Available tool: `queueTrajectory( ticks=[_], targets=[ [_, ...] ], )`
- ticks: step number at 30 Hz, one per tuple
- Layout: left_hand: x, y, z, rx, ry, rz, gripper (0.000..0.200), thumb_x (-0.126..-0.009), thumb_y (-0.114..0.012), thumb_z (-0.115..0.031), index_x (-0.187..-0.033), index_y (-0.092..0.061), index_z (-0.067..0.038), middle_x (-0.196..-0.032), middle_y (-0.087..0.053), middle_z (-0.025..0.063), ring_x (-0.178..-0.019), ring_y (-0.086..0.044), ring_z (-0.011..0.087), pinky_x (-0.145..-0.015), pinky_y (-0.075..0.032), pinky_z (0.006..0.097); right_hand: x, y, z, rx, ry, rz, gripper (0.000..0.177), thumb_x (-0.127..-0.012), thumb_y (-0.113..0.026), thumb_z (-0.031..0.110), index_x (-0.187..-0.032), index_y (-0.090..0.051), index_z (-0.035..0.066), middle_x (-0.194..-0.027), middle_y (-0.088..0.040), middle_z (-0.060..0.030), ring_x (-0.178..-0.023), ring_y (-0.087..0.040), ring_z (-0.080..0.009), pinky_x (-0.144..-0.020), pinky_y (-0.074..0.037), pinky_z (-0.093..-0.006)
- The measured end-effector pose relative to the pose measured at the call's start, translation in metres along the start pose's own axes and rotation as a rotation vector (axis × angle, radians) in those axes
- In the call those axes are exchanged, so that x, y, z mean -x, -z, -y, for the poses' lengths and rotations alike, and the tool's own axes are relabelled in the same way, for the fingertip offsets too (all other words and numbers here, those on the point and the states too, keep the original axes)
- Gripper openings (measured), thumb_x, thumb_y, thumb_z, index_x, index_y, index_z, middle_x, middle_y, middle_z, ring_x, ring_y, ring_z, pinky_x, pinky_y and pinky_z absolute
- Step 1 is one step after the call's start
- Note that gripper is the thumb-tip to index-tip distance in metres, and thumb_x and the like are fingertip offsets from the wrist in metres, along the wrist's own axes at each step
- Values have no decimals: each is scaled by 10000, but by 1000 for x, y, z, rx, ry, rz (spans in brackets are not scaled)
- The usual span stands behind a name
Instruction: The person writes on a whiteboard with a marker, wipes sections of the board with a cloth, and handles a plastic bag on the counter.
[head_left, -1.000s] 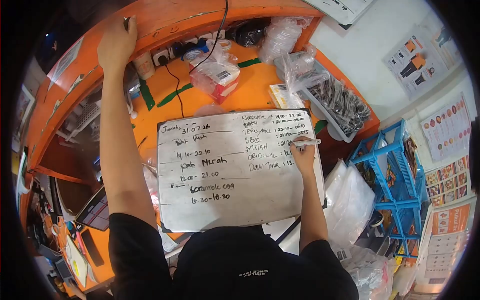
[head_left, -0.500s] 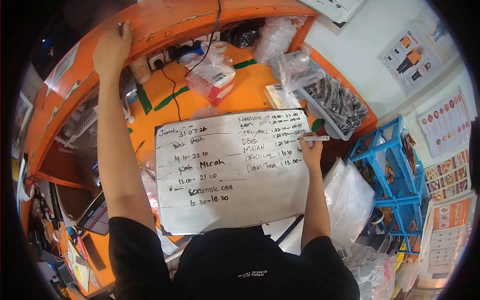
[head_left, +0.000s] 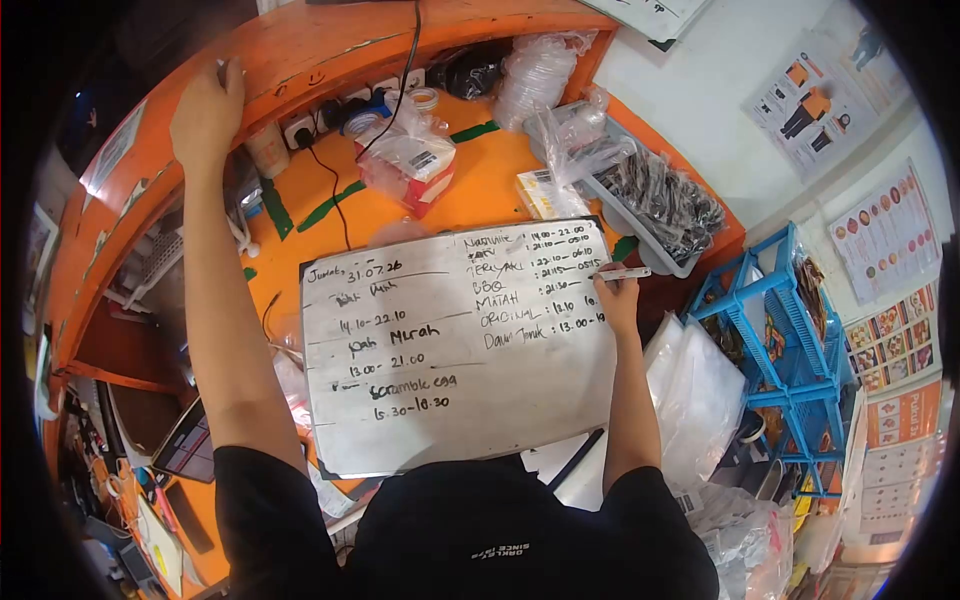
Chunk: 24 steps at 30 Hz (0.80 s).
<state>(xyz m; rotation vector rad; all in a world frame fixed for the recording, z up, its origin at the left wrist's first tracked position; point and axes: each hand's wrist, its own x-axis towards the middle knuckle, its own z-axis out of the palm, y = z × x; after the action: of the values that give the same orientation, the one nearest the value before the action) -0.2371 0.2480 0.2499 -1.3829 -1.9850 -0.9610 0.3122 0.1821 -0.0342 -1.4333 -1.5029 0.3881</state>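
Observation:
A whiteboard (head_left: 460,420) with rows of names and times in black leans over the orange desk in front of me. My right hand (head_left: 618,295) is closed on a white marker (head_left: 622,273), its tip at the board's right side beside the upper time entries. Up at the left, my left hand (head_left: 208,118) rests on the orange ledge (head_left: 290,55). Its fingers are curled round a small dark object, which is mostly hidden and too small to name.
Behind the board are a red and white box (head_left: 412,180) in plastic, a grey tray (head_left: 670,225) of wrapped black items and stacked clear lids (head_left: 535,75). At the right stand a blue rack (head_left: 780,350) and plastic bags (head_left: 695,390).
The view has shifted slightly, so most things sit a little further left. The marker has stayed in my right hand near the board's right edge.

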Motion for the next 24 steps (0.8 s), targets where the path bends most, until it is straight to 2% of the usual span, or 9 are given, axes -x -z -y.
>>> queueTrajectory(
  ticks=[9,12,15,17,24],
  targets=[
    [-1,1,-1,-23,19,18,482,-911,-394,-464,-1057,-627,-68,-1028,-641,166,-966,-604,346,-802,-469,450,1,-1,1,11,28,3,159,-704,-672,76,-819,-596,-3,-830,-580,-137,-818,-552,-247,-759,-438,-353],
    [-1,1,-1,-19,17,24,487,-912,-389,-468,-1058,-627,-68,-1044,-638,161,-974,-601,343,-806,-468,447,1,0,2,75,16,28,169,-703,-671,95,-821,-598,0,-835,-576,-139,-826,-544,-254,-759,-434,-358],
    [0,1,-1,-14,13,19,489,-911,-391,-469,-1058,-628,-68,-1051,-637,156,-976,-601,341,-809,-468,444,1,0,4,10,-44,31,182,-703,-667,113,-827,-597,0,-841,-567,-146,-831,-537,-264,-759,-431,-363],
    [0,0,-1,-7,7,6,488,-911,-393,-468,-1057,-628,-67,-1052,-637,154,-974,-602,341,-810,-468,442,1,-1,0,90,44,18,184,-704,-662,117,-827,-594,-2,-841,-559,-150,-825,-535,-268,-751,-431,-363],
    [0,1,-1,-13,7,2,476,-911,-400,-459,-1049,-628,-65,-1034,-643,150,-973,-604,334,-811,-466,435,1,-3,-2,25,-2,13,181,-702,-660,114,-824,-594,-1,-833,-552,-156,-818,-532,-269,-745,-431,-368]
  ],
)
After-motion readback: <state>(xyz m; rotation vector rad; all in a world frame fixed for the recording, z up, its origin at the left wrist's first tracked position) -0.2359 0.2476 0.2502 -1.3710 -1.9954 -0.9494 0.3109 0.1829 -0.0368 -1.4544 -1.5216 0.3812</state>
